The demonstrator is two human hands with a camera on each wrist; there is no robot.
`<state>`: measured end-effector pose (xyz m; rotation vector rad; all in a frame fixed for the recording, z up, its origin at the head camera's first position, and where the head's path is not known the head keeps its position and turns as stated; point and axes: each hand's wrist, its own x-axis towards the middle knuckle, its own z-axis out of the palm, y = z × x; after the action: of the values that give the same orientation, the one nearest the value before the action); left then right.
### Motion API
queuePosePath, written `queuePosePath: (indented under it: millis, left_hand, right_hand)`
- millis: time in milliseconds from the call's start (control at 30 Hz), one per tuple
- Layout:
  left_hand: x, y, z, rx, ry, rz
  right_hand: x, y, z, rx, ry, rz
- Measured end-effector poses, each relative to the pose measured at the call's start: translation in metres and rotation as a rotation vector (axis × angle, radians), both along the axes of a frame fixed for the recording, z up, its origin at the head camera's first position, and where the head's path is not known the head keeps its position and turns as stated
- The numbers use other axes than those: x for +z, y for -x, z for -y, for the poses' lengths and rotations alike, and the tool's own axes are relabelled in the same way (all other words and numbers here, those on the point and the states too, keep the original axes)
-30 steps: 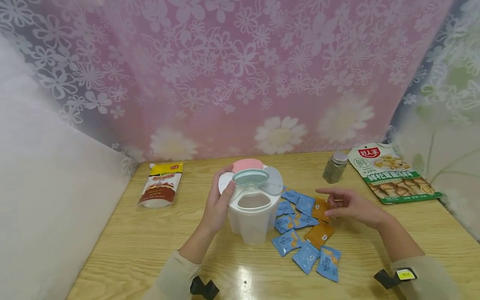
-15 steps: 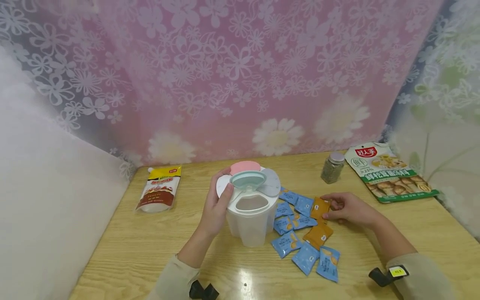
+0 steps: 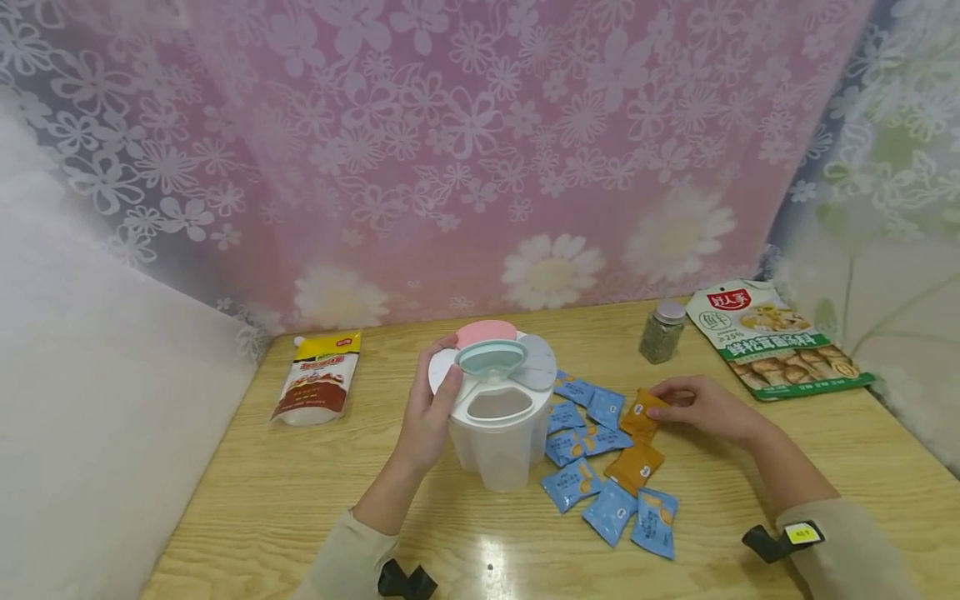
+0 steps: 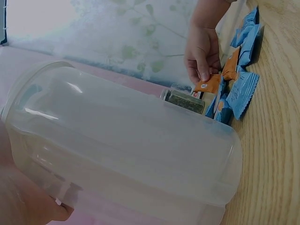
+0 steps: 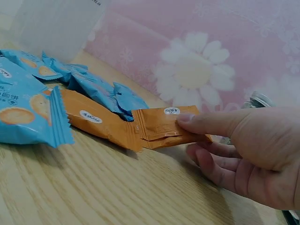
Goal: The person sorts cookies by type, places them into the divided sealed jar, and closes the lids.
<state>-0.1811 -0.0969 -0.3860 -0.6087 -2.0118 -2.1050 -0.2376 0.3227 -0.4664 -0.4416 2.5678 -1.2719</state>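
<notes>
My left hand [image 3: 429,408] grips the left side of a translucent plastic storage canister [image 3: 504,454], thumb over its white lid. One lid section, the mint-green flap [image 3: 491,358], stands raised above an opening; pink and grey-blue flaps lie flat. Between thumb and fingers, my right hand [image 3: 708,408] pinches an orange snack packet [image 3: 640,415]; in the right wrist view the thumb lies on top of this packet [image 5: 164,123] and its near end is lifted. Another orange packet [image 3: 634,467] lies just in front of it, among several blue biscuit packets [image 3: 611,512].
Behind the right hand stands a small glass jar of dried herbs [image 3: 663,332]. A green-and-white mushroom seasoning pouch [image 3: 780,342] lies at the back right. To the left is a yellow, white and brown pouch [image 3: 318,379]. A flowered cloth [image 3: 450,167] hangs behind the wooden table [image 3: 315,500].
My right hand has moved left onto the rear orange packet, closed thumb and fingers on it and tilted it up slightly. The left hand keeps its hold on the canister.
</notes>
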Motion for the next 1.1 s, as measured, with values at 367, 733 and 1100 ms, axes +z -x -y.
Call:
queuePosePath:
  millis: [367, 733, 1100]
  left_hand:
    - [0.000, 0.000, 0.002, 0.005, 0.004, 0.000]
    - [-0.001, -0.001, 0.000, 0.018, 0.014, 0.028]
    - [0.000, -0.002, 0.000, 0.007, 0.008, 0.009]
  right_hand:
    - [0.027, -0.006, 0.003, 0.049, 0.142, 0.036]
    - [0.055, -0.022, 0.023, 0.035, 0.250, -0.066]
    - [0.102, -0.041, 0.051, -0.007, 0.302, -0.113]
